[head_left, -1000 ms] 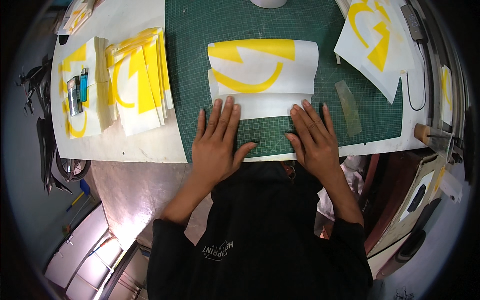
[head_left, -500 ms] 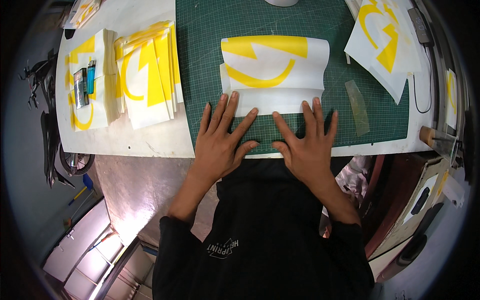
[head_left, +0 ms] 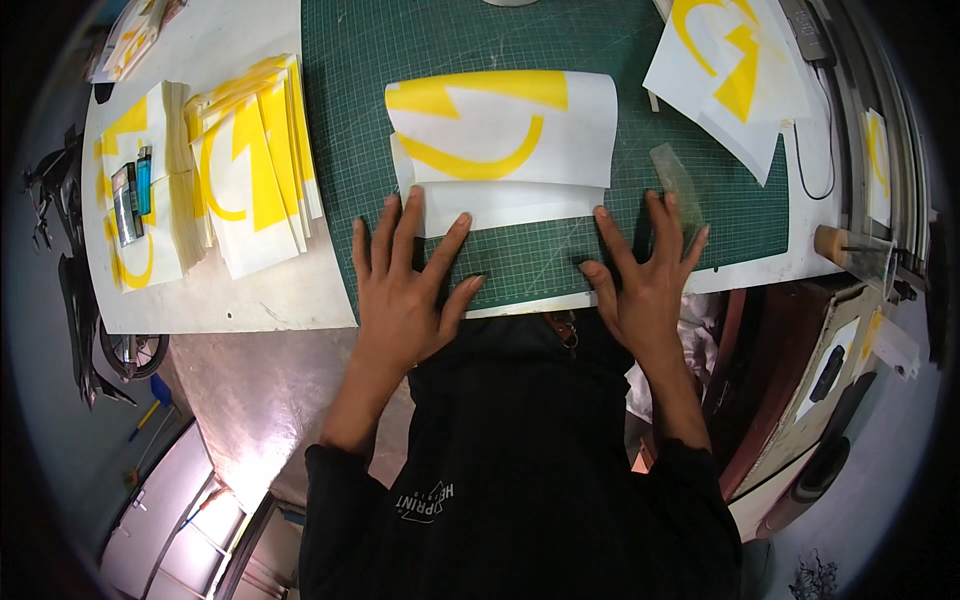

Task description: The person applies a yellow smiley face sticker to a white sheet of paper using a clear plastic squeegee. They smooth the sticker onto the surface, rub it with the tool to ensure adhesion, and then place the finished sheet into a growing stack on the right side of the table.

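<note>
A white sheet printed with yellow shapes (head_left: 480, 120) lies folded over on the green cutting mat (head_left: 520, 260). Its printed flap curves up at the far side, and a plain white strip shows along the near edge. My left hand (head_left: 400, 280) rests with fingers spread, the fingertips at the sheet's near left corner. My right hand (head_left: 645, 275) is also spread flat, its index fingertip by the near right corner and the other fingers on the mat. Just beyond that hand lies a clear strip (head_left: 675, 185), partly covered by the fingers.
To the left are stacks of yellow-and-white printed pieces (head_left: 255, 165), one bearing a blue lighter (head_left: 144, 180) and a small dark packet (head_left: 126, 205). More printed sheets (head_left: 720, 80) lie at the far right, beside a dark device with a cable (head_left: 808, 35).
My right hand has slid right, off the sheet's middle to its corner and toward the clear strip. My left hand stays at the left corner. The whole view has shifted slightly.
</note>
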### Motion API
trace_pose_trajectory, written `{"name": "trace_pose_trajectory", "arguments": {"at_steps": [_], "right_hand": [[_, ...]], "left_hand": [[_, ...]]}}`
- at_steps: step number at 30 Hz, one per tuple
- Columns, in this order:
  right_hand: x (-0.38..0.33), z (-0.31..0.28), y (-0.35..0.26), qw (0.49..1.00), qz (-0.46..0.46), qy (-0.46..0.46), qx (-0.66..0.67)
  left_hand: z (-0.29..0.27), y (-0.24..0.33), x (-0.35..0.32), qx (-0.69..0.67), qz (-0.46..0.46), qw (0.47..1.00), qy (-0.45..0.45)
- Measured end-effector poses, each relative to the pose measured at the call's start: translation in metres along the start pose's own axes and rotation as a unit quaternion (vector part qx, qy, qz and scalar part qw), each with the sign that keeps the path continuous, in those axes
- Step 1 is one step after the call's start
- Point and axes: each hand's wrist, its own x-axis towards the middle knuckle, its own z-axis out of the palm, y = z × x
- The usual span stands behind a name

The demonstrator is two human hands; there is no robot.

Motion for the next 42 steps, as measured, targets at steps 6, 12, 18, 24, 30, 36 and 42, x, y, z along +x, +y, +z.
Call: {"name": "trace_pose_trajectory", "arguments": {"at_steps": [6,12,18,24,30,36,42], "right_hand": [[0.004,-0.002,-0.002,1.000,-0.001,-0.002,0.021],[0.009,-0.012,-0.014,0.995,-0.004,0.086,0.047],[0.052,0.015,-0.037,0.966,-0.138,0.144,0.165],[0.068,0.020,-0.023,0.969,-0.179,0.105,0.136],[0.080,0.006,-0.011,0.968,-0.191,0.032,0.161],[0.085,-0.004,-0.004,0.970,-0.223,-0.005,0.097],[0.126,-0.020,0.007,0.970,-0.224,-0.081,0.037]], "left_hand": [[0.022,0.047,0.008,0.013,-0.043,0.993,0.111],[0.038,0.050,0.020,0.035,-0.054,0.992,0.108],[0.031,0.052,0.010,-0.007,-0.031,0.996,0.088],[0.016,0.009,0.038,-0.026,0.050,0.995,0.088],[-0.004,-0.018,0.059,-0.018,0.124,0.991,0.040],[-0.016,-0.034,0.070,-0.015,0.142,0.989,-0.038],[-0.033,-0.044,0.102,0.034,0.163,0.980,-0.112]]}}
